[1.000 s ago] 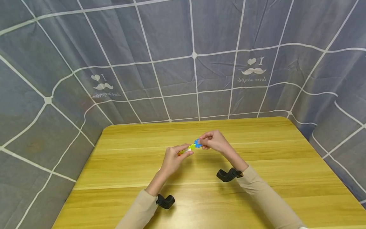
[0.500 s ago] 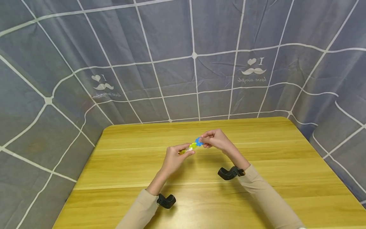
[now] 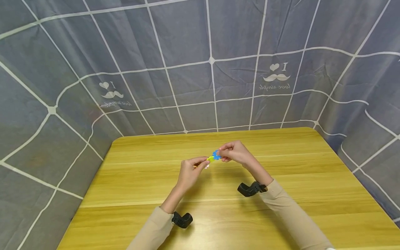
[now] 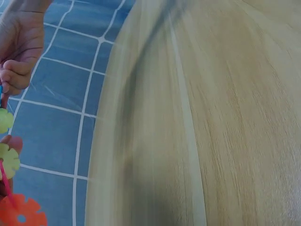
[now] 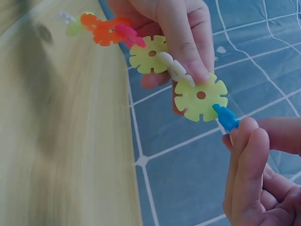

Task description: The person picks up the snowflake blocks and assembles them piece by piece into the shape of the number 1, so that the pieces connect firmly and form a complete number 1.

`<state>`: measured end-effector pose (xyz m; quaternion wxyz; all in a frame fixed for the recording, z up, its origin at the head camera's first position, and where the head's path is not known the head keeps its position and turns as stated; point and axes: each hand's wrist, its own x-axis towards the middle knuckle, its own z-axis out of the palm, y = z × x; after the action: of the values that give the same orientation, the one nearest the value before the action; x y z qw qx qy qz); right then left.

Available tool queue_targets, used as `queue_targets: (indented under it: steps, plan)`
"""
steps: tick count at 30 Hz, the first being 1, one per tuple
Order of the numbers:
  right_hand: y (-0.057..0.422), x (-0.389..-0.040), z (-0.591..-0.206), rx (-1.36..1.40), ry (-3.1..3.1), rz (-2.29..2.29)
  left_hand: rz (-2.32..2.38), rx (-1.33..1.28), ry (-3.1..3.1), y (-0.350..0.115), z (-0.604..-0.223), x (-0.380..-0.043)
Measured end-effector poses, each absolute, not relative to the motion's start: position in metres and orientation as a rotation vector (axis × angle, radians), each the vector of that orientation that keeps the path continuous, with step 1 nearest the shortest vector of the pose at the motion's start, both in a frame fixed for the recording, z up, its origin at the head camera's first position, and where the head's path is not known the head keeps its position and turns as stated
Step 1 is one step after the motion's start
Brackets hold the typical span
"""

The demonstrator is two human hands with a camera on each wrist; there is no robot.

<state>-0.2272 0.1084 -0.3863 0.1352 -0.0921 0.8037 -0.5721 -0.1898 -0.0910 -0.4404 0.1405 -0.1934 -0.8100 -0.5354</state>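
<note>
A chain of interlocking snowflake discs stretches between my hands above the table. My left hand [image 3: 188, 172] pinches it between thumb and fingers near its end, at a white disc [image 5: 176, 69] and the end yellow disc [image 5: 201, 96]. My right hand [image 3: 236, 153] pinches a blue snowflake disc [image 3: 216, 155], seen edge-on in the right wrist view with its rim at a slot of the end yellow disc. Further back along the chain come another yellow disc [image 5: 148, 55], a pink disc [image 5: 129, 35] and orange discs [image 5: 107, 33]. Its far tip is blurred.
The wooden table [image 3: 218, 215] lies beneath both hands. A grey curtain [image 3: 193, 83] with white lines hangs behind and at the sides. Black wrist mounts [image 3: 250, 189] stick out from both forearms.
My left fingertips have shifted along the chain toward the end yellow disc, and the white disc now shows below the thumb. My right hand, still gripping the blue disc, has risen slightly.
</note>
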Motion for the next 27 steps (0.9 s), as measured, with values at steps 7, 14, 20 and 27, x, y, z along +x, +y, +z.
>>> queue_targets:
  steps: [7, 14, 20, 27]
  plan:
    - [0.104, -0.224, -0.39, -0.286, 2.345, -1.719, -1.367, -0.596, -2.227, -0.087, -0.441, -0.19]
    - [0.104, -0.224, -0.384, -0.277, 2.388, -1.707, -1.291, -0.633, -2.156, -0.082, -0.437, -0.19]
    - [0.1, -0.219, -0.387, -0.278, 2.395, -1.723, -1.27, -0.614, -2.146, -0.081, -0.44, -0.189]
    - [0.1, -0.221, -0.387, -0.26, 2.338, -1.773, -1.265, -0.598, -2.151, -0.082, -0.437, -0.189]
